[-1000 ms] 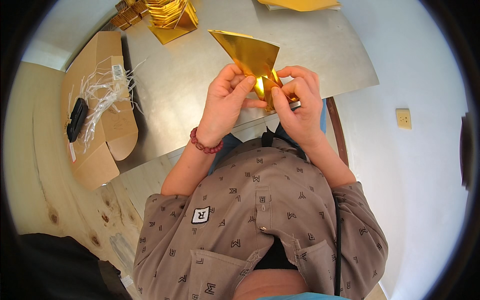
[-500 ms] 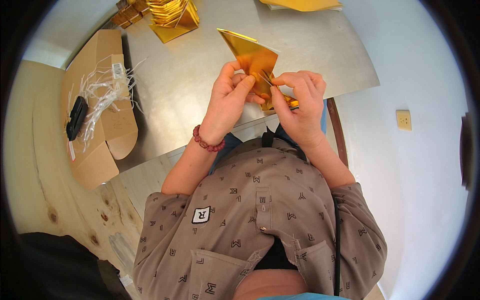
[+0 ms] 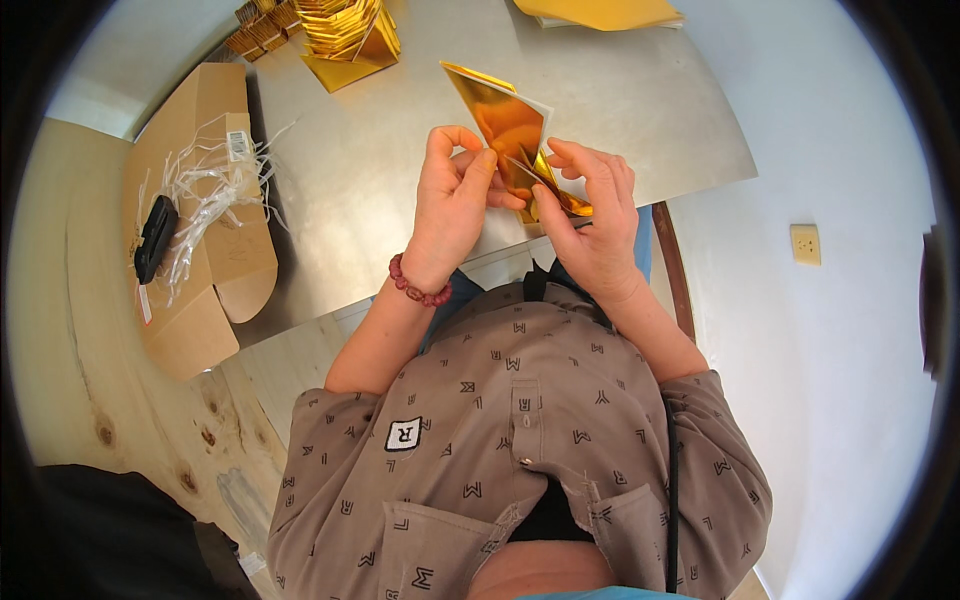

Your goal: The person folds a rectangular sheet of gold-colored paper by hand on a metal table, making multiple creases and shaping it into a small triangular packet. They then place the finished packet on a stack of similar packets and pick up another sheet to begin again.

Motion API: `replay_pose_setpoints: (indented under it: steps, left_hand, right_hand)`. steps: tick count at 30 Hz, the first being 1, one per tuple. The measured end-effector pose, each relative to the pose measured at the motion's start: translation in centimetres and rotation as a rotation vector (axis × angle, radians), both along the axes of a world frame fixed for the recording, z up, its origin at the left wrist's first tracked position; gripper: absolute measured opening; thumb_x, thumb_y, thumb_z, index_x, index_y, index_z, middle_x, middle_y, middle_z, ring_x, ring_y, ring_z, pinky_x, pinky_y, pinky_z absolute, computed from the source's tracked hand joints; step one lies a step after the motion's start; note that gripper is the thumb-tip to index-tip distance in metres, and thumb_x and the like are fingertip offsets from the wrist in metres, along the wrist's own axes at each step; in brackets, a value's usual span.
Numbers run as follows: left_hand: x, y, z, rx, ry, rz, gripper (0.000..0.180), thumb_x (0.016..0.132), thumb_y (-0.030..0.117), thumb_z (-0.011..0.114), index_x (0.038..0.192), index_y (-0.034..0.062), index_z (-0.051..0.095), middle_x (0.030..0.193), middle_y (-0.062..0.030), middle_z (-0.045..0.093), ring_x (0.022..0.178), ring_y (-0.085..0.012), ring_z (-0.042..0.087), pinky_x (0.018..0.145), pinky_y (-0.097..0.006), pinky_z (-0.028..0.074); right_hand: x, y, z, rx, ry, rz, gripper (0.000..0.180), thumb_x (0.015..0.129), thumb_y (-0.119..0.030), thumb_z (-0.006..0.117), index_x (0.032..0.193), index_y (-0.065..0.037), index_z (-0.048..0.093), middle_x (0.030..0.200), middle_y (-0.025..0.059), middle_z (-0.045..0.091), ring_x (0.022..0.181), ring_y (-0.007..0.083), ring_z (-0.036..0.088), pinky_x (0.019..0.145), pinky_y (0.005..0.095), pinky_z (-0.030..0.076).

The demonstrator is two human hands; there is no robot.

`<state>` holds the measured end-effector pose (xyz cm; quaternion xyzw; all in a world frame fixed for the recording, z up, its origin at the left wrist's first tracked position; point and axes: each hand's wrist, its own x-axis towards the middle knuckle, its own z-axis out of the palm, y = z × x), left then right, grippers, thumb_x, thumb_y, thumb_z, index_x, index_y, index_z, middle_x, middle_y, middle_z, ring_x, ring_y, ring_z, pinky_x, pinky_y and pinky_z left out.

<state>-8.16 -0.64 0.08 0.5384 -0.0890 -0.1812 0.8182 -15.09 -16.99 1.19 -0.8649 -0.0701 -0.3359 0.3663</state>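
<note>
A sheet of shiny gold foil paper [image 3: 512, 118], partly folded with a pale edge, stands tilted above the near edge of the metal table. My left hand [image 3: 450, 200], wearing a beaded bracelet, pinches its left side between thumb and fingers. On the right side, my right hand [image 3: 598, 215] has its thumb against a folded flap and its forefinger curled at the paper's edge. Part of the lower folds lies hidden behind the fingers.
Folded gold papers [image 3: 350, 45] are stacked at the far left beside brown bundles [image 3: 262, 32]. Flat gold sheets [image 3: 600, 10] lie at the far edge. A cardboard box [image 3: 240, 265] at left carries white plastic strips [image 3: 205, 205] and a black object [image 3: 155, 238].
My right thumb and forefinger have spread apart around the fold, and the hand has shifted slightly left. My left hand keeps its pinch on the paper.
</note>
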Motion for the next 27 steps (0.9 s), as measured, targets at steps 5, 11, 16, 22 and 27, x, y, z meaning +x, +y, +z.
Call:
replay_pose_setpoints:
  steps: [5, 11, 16, 22, 27]
  left_hand:
    - [-0.06, -0.05, -0.06, 0.007, -0.018, -0.016, 0.006, 0.112, 0.007, 0.048, 0.116, 0.0083, 0.044, 0.097, -0.0114, 0.070, 0.080, -0.0155, 0.073, 0.070, -0.028, 0.064]
    - [-0.04, -0.22, 0.09, -0.031, 0.005, -0.010, 0.007, 0.111, 0.009, 0.053, 0.115, 0.0070, 0.048, 0.102, -0.0101, 0.069, 0.087, -0.0141, 0.072, 0.073, -0.028, 0.065]
    - [-0.47, -0.42, 0.42, 0.096, -0.141, 0.003, 0.020, 0.107, 0.012, 0.063, 0.119, 0.0015, 0.051, 0.104, -0.0095, 0.070, 0.089, -0.0139, 0.072, 0.075, -0.028, 0.063]
    - [-0.29, -0.33, 0.70, 0.171, -0.139, -0.014, 0.031, 0.109, 0.016, 0.061, 0.132, -0.0031, 0.054, 0.110, -0.0130, 0.073, 0.088, -0.0158, 0.074, 0.075, -0.029, 0.062]
    - [-0.11, -0.17, 0.68, 0.002, 0.010, -0.034, 0.030, 0.111, 0.020, 0.057, 0.134, 0.0003, 0.058, 0.115, -0.0123, 0.072, 0.094, -0.0198, 0.074, 0.080, -0.034, 0.064]
  right_hand:
    - [0.12, -0.05, -0.07, -0.034, -0.014, -0.008, 0.048, 0.083, -0.005, 0.078, 0.130, -0.010, 0.069, 0.114, 0.0058, 0.069, 0.100, 0.0243, 0.062, 0.091, 0.0375, 0.043]
    - [0.24, -0.03, -0.19, -0.017, -0.002, 0.008, 0.045, 0.082, -0.004, 0.078, 0.127, -0.011, 0.072, 0.113, 0.0065, 0.066, 0.099, 0.0251, 0.060, 0.091, 0.0381, 0.044]
    - [0.23, 0.14, -0.27, -0.002, 0.045, 0.041, 0.040, 0.082, -0.002, 0.078, 0.121, -0.012, 0.076, 0.115, 0.0070, 0.064, 0.097, 0.0257, 0.057, 0.089, 0.0380, 0.047]
    - [0.29, 0.17, -0.43, 0.007, 0.034, 0.055, 0.034, 0.082, -0.001, 0.079, 0.115, -0.010, 0.076, 0.116, 0.0086, 0.063, 0.100, 0.0267, 0.057, 0.087, 0.0374, 0.049]
    - [0.31, 0.23, -0.86, 0.104, 0.056, 0.057, 0.022, 0.080, 0.000, 0.079, 0.099, -0.007, 0.071, 0.116, 0.0095, 0.064, 0.104, 0.0284, 0.059, 0.086, 0.0377, 0.051]
